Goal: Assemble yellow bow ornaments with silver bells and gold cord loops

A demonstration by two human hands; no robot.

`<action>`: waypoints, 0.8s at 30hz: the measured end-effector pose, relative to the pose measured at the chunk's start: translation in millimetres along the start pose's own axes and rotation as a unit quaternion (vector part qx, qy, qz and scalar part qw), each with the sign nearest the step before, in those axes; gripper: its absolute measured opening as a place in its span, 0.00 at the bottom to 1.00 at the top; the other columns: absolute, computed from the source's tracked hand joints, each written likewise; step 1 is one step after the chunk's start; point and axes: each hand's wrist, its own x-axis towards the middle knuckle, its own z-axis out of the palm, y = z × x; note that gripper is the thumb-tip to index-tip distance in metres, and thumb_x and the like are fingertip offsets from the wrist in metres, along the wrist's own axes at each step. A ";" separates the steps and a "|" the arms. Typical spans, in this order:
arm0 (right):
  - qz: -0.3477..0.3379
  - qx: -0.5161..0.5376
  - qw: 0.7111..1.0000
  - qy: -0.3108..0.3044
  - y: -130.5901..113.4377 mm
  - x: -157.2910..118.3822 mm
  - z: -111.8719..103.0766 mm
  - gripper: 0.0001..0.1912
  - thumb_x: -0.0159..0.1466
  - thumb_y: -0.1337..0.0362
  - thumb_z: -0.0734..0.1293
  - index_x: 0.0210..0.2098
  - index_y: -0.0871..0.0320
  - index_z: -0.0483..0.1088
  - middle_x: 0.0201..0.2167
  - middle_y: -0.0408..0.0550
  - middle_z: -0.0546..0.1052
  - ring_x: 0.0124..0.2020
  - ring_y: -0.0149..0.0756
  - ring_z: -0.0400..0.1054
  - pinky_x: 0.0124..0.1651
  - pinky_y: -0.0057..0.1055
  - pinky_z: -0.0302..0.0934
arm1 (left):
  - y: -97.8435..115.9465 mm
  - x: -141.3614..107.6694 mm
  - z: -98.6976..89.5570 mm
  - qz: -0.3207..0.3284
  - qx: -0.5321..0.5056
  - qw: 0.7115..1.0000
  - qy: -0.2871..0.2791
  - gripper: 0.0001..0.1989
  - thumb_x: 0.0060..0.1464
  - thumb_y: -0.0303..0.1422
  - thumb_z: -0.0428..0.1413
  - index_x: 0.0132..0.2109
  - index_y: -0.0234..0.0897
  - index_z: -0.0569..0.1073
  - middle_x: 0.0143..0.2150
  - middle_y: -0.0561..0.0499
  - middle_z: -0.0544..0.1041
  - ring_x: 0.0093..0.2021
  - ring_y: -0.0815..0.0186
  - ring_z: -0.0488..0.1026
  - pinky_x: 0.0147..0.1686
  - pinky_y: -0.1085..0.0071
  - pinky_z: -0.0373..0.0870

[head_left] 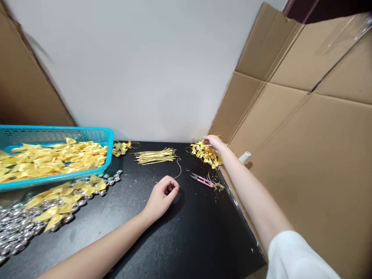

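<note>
My left hand hovers over or rests on the black table, its fingers curled with thumb and index close together. A thin gold cord curves up from beside its fingertips. My right hand reaches to the far right corner, over a pile of yellow bows with gold loops; whether its fingers hold a piece is too small to tell. A bundle of gold cords lies behind my left hand. Pink-handled thread snips lie between the hands, beside cord scraps.
A blue basket of yellow bows stands at the left. Silver beads with more bows lie before it. A small gold-looped cluster sits beside the basket. Cardboard walls the right side, near a white tube.
</note>
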 end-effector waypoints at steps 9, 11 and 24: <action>-0.021 -0.206 0.977 0.058 -1.4 21.7 25.6 0.17 0.67 0.59 0.65 0.53 0.58 0.68 0.54 0.51 0.72 0.49 0.42 0.70 0.49 0.42 0.69 | 1.0 -0.2 1.7 0.013 0.000 1.000 0.003 0.06 0.54 0.29 0.52 0.30 0.37 0.71 0.31 0.51 0.72 0.31 0.66 0.68 0.30 0.71 0.64; -0.038 -0.248 0.965 0.073 -1.5 21.2 26.6 0.16 0.67 0.59 0.65 0.53 0.58 0.68 0.53 0.52 0.72 0.49 0.41 0.70 0.49 0.42 0.69 | 1.1 -0.7 2.1 0.017 0.001 1.000 0.003 0.06 0.54 0.28 0.51 0.30 0.37 0.71 0.31 0.51 0.72 0.30 0.66 0.68 0.30 0.71 0.64; -0.341 -0.354 0.867 -0.088 12.9 -57.8 93.9 0.05 0.56 0.71 0.71 0.31 0.57 0.76 0.42 0.50 0.75 0.50 0.45 0.64 0.54 0.43 0.57 | 5.3 -11.5 6.1 0.161 0.075 0.983 -0.052 0.04 0.49 0.24 0.52 0.30 0.38 0.69 0.29 0.50 0.74 0.32 0.64 0.69 0.36 0.68 0.65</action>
